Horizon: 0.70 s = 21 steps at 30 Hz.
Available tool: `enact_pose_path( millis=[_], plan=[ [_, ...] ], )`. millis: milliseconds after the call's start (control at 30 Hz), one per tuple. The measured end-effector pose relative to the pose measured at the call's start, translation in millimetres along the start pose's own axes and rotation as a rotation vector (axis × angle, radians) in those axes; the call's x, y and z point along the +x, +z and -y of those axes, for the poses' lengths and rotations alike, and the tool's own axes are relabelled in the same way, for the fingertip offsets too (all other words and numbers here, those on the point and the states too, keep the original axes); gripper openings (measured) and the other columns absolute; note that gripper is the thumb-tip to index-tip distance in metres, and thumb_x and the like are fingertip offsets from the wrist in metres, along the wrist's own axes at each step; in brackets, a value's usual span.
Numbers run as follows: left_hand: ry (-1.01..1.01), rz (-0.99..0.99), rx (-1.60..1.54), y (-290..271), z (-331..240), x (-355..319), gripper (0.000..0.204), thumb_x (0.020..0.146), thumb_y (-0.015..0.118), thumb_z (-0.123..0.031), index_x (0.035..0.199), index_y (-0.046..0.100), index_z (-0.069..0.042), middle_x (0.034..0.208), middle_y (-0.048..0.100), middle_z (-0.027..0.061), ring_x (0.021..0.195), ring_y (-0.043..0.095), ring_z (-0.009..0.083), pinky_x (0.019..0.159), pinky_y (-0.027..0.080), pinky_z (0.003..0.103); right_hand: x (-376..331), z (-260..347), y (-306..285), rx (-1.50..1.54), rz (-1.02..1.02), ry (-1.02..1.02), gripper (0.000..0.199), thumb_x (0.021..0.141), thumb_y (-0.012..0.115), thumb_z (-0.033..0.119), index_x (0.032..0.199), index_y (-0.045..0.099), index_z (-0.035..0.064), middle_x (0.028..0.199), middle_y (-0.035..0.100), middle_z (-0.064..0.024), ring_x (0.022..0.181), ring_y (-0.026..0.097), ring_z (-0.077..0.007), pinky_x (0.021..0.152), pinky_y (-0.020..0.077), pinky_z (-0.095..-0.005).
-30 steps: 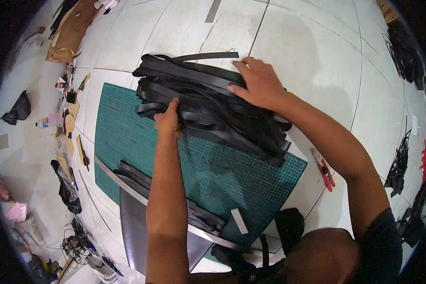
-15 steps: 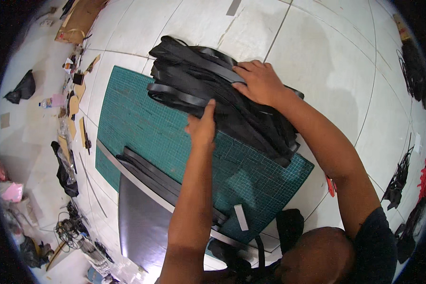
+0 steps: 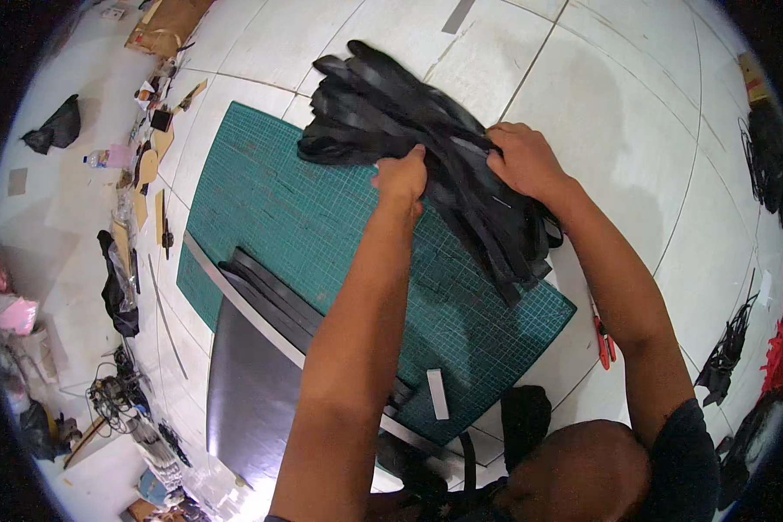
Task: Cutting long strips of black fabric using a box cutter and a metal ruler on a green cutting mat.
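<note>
A thick bundle of long, flat black strips (image 3: 448, 161), like leather or webbing straps, spans the far edge of a green cutting mat (image 3: 278, 191) and the floor tiles beyond. My left hand (image 3: 400, 178) grips its near side around the middle, thumb on top. On the far right side my right hand (image 3: 531, 161) curls its fingers over the bundle. Between the two hands the bundle is squeezed narrow, its ends fanning out. The undersides of both grips are hidden.
A long metal ruler (image 3: 250, 303) lies over a black sheet (image 3: 252, 391), beside more black strips (image 3: 278, 300). A pale block (image 3: 438, 394) rests on the mat. A red-handled tool (image 3: 604, 344) lies on the floor by my right forearm. Scraps and a bottle (image 3: 100, 159) are at far left.
Both hands have moved right, the right one also slightly nearer. The bundle has been gathered tighter at its middle, and its far-left end has swung upward and right.
</note>
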<state>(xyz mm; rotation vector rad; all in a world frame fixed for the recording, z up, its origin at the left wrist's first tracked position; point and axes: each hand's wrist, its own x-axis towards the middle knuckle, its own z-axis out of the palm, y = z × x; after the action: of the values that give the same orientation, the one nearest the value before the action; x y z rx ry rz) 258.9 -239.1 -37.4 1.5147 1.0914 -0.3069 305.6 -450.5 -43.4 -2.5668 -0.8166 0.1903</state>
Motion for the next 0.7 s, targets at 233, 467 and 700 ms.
enact_pose_path(
  millis=[233,467,700],
  plan=[
    [0.279,0.035,0.077,-47,0,-3,0.052,0.087,0.068,-0.032,0.115,0.059,0.011,0.093,0.064,0.0167,0.069,0.061,0.0217,0.062,0.047,0.036,-18,13,-2,0.299,-0.343,-0.014,0.037,0.090,0.058,0.020,0.122,0.057,0.0017,0.121,0.058,-0.0207,0.112,0.057,-0.0367,0.097,0.0452,-0.0437],
    [0.606,0.078,0.705,-203,40,-99,0.055,0.089,0.066,-0.032,0.127,0.055,0.007,0.115,0.065,0.0199,0.096,0.067,0.0280,0.086,0.053,0.038,-74,71,-24,0.404,-0.388,-0.154,0.026,0.088,0.063,0.011,0.113,0.061,0.0029,0.112,0.058,-0.0159,0.101,0.061,-0.0305,0.089,0.0485,-0.0383],
    [0.376,-0.142,0.925,-374,109,-115,0.055,0.084,0.069,-0.030,0.124,0.058,0.005,0.117,0.063,0.0262,0.105,0.064,0.0366,0.092,0.050,0.041,-102,131,1,0.565,-0.007,-0.256,0.022,0.086,0.065,0.007,0.108,0.064,0.0027,0.106,0.059,-0.0138,0.091,0.062,-0.0261,0.079,0.0512,-0.0358]
  ],
)
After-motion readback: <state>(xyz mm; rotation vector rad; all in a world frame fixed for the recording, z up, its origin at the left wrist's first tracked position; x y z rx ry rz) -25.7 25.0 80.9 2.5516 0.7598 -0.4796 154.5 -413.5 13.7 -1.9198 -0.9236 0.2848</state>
